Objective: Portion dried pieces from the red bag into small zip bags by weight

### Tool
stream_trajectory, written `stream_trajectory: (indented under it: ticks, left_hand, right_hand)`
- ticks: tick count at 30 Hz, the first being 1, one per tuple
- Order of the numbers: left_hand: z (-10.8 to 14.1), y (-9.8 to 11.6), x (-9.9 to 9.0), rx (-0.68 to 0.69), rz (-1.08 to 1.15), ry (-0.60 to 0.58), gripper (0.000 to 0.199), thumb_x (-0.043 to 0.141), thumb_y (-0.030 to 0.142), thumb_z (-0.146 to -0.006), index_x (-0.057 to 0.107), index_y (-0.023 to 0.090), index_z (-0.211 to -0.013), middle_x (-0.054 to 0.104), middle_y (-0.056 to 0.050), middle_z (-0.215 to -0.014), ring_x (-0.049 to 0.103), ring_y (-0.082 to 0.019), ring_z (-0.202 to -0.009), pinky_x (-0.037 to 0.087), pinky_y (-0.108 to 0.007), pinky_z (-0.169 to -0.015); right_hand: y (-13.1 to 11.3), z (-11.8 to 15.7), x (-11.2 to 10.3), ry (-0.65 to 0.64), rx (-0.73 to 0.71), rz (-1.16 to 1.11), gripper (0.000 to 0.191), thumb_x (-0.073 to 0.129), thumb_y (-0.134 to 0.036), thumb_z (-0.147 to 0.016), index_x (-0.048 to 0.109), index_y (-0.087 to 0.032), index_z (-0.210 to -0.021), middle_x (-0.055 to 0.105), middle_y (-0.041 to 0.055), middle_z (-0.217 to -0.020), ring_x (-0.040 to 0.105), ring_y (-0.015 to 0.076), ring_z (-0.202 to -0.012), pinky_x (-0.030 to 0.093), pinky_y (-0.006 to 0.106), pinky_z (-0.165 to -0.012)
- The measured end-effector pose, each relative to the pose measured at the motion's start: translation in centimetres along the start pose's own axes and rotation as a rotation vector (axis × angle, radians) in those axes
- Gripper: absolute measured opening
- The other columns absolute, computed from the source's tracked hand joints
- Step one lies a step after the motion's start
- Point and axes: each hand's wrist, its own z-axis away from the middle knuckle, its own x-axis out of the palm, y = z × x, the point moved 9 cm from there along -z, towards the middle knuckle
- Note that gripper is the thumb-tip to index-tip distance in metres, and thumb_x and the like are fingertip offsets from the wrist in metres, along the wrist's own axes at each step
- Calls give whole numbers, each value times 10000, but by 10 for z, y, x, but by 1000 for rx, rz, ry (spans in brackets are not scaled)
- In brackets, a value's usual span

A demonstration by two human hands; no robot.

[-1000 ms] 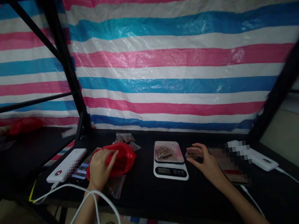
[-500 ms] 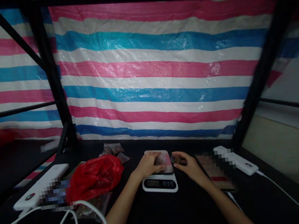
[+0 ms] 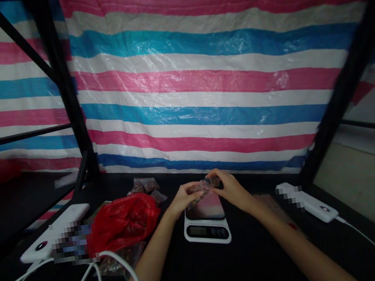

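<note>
A white digital scale [image 3: 207,233] with a shiny square plate lies on the black table. Above the back of its plate, my left hand [image 3: 185,198] is closed on a small clear plastic bag [image 3: 198,195] with dark bits in it. My right hand [image 3: 228,188] grips a small clear round container [image 3: 212,181], its rim against the bag's top. Whether anything is passing between the two is too small to tell.
A red plastic bag [image 3: 125,220] sits left of the scale, with small filled clear bags [image 3: 145,184] behind it. White power banks [image 3: 60,230] [image 3: 307,202] with cables lie at both sides. A flat brown packet [image 3: 276,211] is by my right forearm.
Both hands have come together over the scale. The small bag has been lifted off the plate, and the round container has moved left and up to meet it. The view has shifted slightly.
</note>
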Motion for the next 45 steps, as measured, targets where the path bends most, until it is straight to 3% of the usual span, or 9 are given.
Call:
stream_trajectory:
  ticks: [9, 18, 22, 25, 28, 31, 34, 39, 45]
  left_hand:
    - [5, 4, -5, 31, 216, 71, 549, 759, 437, -575, 651, 100, -994, 666, -131, -979, 618, -216, -888, 421, -310, -836]
    - [5, 9, -11, 51, 220, 110, 512, 734, 430, -615, 638, 115, -1008, 658, -123, -1007, 606, -218, -937, 414, -321, -880]
    - [4, 14, -8, 113, -23, 95, 488, 708, 396, -652, 621, 119, -1044, 656, -113, -1005, 595, -218, -941, 419, -329, -874]
    - [7, 18, 3, 177, -410, 48, 437, 710, 376, -649, 640, 141, -1010, 645, -93, -979, 586, -203, -894, 429, -311, -830]
    - [13, 15, 23, 241, -732, -80, 408, 696, 375, -669, 641, 170, -1017, 627, -74, -951, 568, -196, -883, 419, -302, -823]
    - [19, 14, 33, 282, -869, -145, 468, 687, 402, -674, 604, 206, -1090, 588, -78, -1061, 533, -214, -983, 394, -328, -883]
    - [20, 17, 30, 290, -928, -96, 565, 683, 449, -662, 542, 259, -1175, 495, -75, -1223, 447, -250, -1124, 343, -395, -960]
    - [19, 39, -2, 371, -848, 213, 277, 426, 327, -876, 582, 221, -1079, 515, -64, -1150, 463, -187, -1106, 344, -358, -979]
    - [23, 49, -42, 416, -958, 494, 184, 436, 142, -835, 556, 183, -968, 549, -49, -965, 528, -167, -920, 426, -311, -855]
  right_hand:
    - [-67, -26, 4, -248, -282, 314, 214, 523, -116, -793, 574, -214, -976, 598, 38, -968, 521, 189, -944, 389, 326, -823]
    - [-91, -21, 7, -252, -462, 688, 271, 475, -80, -821, 588, -231, -1015, 591, 56, -1055, 509, 203, -972, 342, 334, -803]
    - [-61, -8, -15, 0, -270, 672, 295, 519, -145, -811, 538, -217, -1097, 589, 73, -1103, 506, 222, -1025, 327, 363, -835]
    - [2, 19, -35, 249, 44, 516, 244, 547, -251, -785, 549, -212, -1026, 619, 64, -1045, 537, 237, -994, 351, 380, -819]
    - [79, 57, -30, 368, 374, 207, 263, 555, -347, -727, 542, -189, -937, 641, 66, -938, 597, 218, -816, 423, 331, -678]
    - [123, 83, -11, 413, 522, 31, 309, 563, -387, -672, 514, -186, -901, 629, 78, -934, 600, 217, -781, 440, 317, -623]
    - [130, 90, 9, 370, 517, -30, 339, 556, -366, -668, 484, -187, -947, 613, 86, -975, 600, 206, -806, 452, 319, -658]
    - [115, 93, 26, 211, 510, 216, 452, 526, -337, -726, 415, -222, -1148, 604, 64, -1059, 572, 227, -948, 401, 396, -802]
    - [95, 96, -4, 354, 468, 448, 518, 438, -455, -806, 368, -204, -1254, 524, 114, -1204, 501, 263, -1063, 330, 448, -866]
